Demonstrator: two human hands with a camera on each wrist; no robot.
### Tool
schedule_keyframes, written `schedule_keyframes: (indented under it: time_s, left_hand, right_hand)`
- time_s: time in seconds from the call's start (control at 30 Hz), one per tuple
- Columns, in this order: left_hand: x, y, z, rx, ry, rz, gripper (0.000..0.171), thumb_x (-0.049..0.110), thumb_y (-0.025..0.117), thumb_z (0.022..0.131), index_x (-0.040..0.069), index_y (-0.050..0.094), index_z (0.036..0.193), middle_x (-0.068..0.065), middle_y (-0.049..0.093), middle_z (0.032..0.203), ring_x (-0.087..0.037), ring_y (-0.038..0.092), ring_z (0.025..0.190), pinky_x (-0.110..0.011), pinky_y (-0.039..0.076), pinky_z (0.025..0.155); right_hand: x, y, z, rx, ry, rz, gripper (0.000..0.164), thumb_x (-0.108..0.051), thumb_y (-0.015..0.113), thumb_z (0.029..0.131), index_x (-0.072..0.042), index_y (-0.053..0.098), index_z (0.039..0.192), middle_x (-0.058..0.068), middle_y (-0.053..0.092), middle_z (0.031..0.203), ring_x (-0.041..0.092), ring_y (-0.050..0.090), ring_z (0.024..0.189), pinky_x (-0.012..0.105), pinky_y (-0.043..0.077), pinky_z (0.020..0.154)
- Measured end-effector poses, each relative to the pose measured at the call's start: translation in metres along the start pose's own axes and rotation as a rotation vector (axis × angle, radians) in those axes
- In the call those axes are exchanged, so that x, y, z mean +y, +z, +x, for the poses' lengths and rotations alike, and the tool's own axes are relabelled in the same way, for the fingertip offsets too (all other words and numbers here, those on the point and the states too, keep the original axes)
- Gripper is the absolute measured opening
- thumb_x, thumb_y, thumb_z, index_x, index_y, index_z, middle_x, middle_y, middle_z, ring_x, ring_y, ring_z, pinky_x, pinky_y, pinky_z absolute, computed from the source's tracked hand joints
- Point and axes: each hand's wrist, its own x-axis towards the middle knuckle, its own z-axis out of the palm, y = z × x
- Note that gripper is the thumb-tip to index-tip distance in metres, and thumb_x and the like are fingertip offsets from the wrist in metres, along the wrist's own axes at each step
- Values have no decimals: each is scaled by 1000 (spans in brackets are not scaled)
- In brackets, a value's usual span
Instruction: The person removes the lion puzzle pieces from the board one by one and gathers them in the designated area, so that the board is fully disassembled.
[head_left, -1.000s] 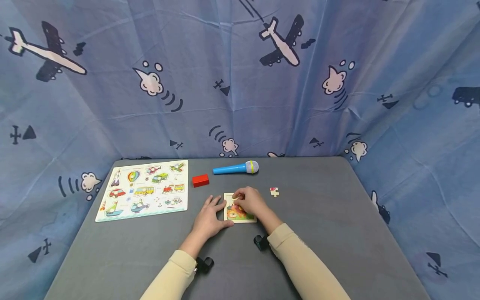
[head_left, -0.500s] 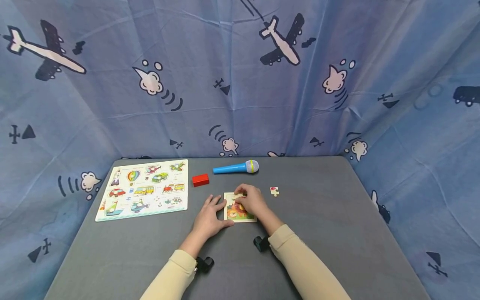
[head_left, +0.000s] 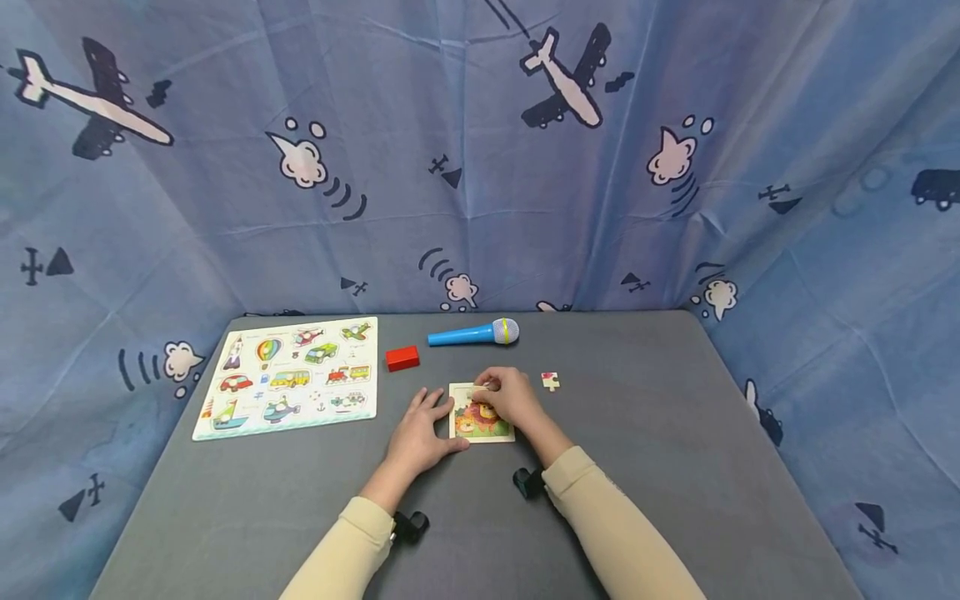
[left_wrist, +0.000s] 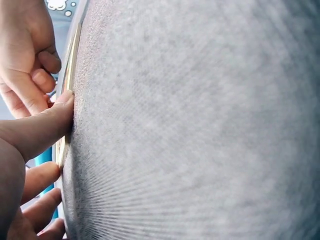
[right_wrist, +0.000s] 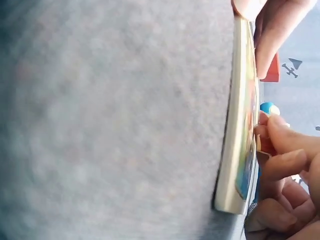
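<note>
A small jigsaw puzzle (head_left: 487, 429) with a lion picture in a pale wooden frame lies on the grey table. My left hand (head_left: 416, 437) is spread at its lower left corner, thumb on the near edge and fingertips along the left side. In the left wrist view the thumb (left_wrist: 47, 120) presses against the frame's edge. Over the upper part of the picture, my right hand (head_left: 512, 397) pinches a small puzzle piece (right_wrist: 259, 144), mostly hidden by its fingers. Another puzzle piece (head_left: 551, 382), cream with a pinkish-red patch, lies loose to the right.
Left on the table lies a large vehicle picture board (head_left: 292, 379). Behind the puzzle are a red block (head_left: 402, 358) and a blue toy microphone (head_left: 472, 334). A blue curtain (head_left: 465, 167) with airplane prints hangs beyond the table's far edge.
My right hand has shifted slightly up and to the right across the puzzle, uncovering more of the lion picture. The left hand keeps its place at the corner.
</note>
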Motion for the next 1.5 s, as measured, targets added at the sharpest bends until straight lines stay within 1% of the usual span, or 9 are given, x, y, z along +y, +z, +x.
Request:
schedule_keyframes:
  time_s: [0.13, 0.37, 0.5, 0.7, 0.8, 0.97, 1.2, 1.3, 1.5]
  left_hand:
    - [1, 0, 1, 3, 8, 2, 82, 47, 88, 75, 17, 58, 145, -6, 43, 159, -33, 26, 153, -60, 39, 111]
    - [4, 1, 1, 3, 13, 2, 82, 47, 87, 76, 17, 57, 146, -6, 43, 159, -32, 25, 154, -60, 38, 112]
    - [6, 1, 1, -2, 38, 64, 80, 47, 85, 78, 23, 54, 148, -9, 43, 158, -35, 26, 153, -61, 39, 111]
    - [14, 0, 1, -83, 85, 234, 68, 47, 75, 88, 44, 47, 150, -15, 35, 160, -42, 21, 153, -63, 35, 113]
    - [17, -1, 1, -129, 96, 275, 60, 45, 71, 92, 45, 49, 148, -17, 32, 161, -45, 18, 153, -61, 30, 117]
    - [21, -6, 0, -184, 96, 287, 55, 42, 68, 95, 42, 51, 147, -19, 28, 162, -47, 16, 153, -61, 26, 120]
    - [23, -7, -1, -191, 107, 294, 55, 41, 67, 95, 40, 52, 147, -21, 29, 161, -49, 16, 152, -62, 25, 119]
    - [22, -7, -2, -186, 111, 295, 54, 41, 67, 96, 40, 52, 147, -21, 28, 162, -49, 15, 152, -62, 24, 120]
    - [22, -6, -3, -175, 107, 298, 54, 42, 68, 95, 41, 52, 147, -21, 29, 162, -48, 15, 152, -62, 24, 120]
  right_hand:
    - [1, -4, 2, -16, -3, 2, 11, -24, 81, 87, -18, 77, 95, 0, 68, 84, 15, 57, 75, 27, 47, 64]
    - [0, -25, 1, 42, 10, 67, 18, -30, 81, 87, -18, 77, 100, 0, 71, 82, 16, 63, 72, 29, 49, 63]
    - [3, -41, 0, 63, 1, 80, 21, -31, 80, 88, -17, 77, 103, 2, 74, 81, 15, 61, 68, 27, 45, 60]
    - [20, -66, -1, 97, -27, 103, 22, -26, 78, 90, -11, 75, 106, 11, 76, 82, 13, 51, 58, 27, 39, 53]
    - [33, -77, -3, 113, -42, 108, 20, -23, 75, 93, -9, 75, 108, 10, 77, 84, 14, 53, 59, 27, 41, 52]
    - [55, -97, -5, 146, -42, 80, 22, -18, 67, 98, -7, 74, 115, 11, 75, 92, 17, 60, 74, 28, 46, 58]
    - [82, -121, -4, 179, 74, 104, 32, -21, 70, 97, 0, 65, 119, 14, 72, 84, 13, 51, 62, 27, 41, 56]
    - [93, -126, -2, 188, 108, 77, 31, -21, 69, 97, 2, 65, 117, 15, 75, 88, 12, 56, 65, 27, 42, 60]
    - [106, -125, -1, 187, 172, -54, 28, -21, 69, 96, 1, 68, 113, 14, 72, 89, 24, 63, 78, 34, 46, 70]
